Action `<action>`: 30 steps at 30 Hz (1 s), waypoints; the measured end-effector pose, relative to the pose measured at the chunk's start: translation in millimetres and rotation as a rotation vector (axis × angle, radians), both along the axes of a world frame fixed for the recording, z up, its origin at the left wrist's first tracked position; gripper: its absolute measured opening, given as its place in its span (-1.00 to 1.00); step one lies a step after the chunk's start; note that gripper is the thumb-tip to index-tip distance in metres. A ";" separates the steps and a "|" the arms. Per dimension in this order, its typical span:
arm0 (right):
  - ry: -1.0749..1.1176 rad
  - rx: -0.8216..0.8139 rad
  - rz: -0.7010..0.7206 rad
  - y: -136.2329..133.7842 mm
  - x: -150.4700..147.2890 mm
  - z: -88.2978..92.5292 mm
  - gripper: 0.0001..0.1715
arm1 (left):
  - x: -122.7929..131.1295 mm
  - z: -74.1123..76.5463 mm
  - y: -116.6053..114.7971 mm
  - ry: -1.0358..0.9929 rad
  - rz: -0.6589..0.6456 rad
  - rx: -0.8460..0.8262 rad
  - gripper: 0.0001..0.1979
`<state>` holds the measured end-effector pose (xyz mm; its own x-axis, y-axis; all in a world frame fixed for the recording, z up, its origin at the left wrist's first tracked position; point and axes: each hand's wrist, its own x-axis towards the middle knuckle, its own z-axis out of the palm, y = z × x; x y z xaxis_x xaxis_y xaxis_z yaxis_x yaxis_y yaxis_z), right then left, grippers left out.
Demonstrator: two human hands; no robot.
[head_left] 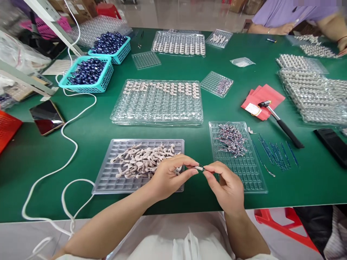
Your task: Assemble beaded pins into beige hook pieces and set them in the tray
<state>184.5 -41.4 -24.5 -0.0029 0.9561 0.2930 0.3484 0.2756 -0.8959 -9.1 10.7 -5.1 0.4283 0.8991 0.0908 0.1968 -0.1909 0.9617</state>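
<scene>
My left hand [175,175] pinches a small off-white earbud shell [199,168] between thumb and fingertips. At the shell's right end my right hand [226,182] is closed in a pinch on a thin dark piece, too small to make out. Left of and behind my left hand, a grey plastic tray [104,180] bears a heap of similar earbud shells [142,159]. Beyond my right hand lies a clear tray [253,177] with a pile of small wired components [231,139].
Behind stands a clear blister tray [157,108], its back rows filled with shells. Blue baskets [104,85] of dark shiny parts, a phone [47,117] and a white cable [63,131] are left. A hammer [283,126] lies right, near stacked trays [311,94]. A co-worker [287,20] sits opposite.
</scene>
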 end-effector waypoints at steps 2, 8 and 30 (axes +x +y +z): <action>-0.017 0.001 -0.017 0.3 -0.4 0.7 -0.81 | -0.4 -0.4 0.0 -0.004 -0.005 0.016 -0.84; -0.044 0.098 0.004 0.1 -2.9 1.8 -0.73 | 0.2 -1.7 -0.8 0.006 0.013 0.138 -0.88; -0.092 0.143 0.049 -0.3 -5.2 1.6 -0.63 | 2.5 -7.0 1.2 -0.033 0.005 0.438 -0.79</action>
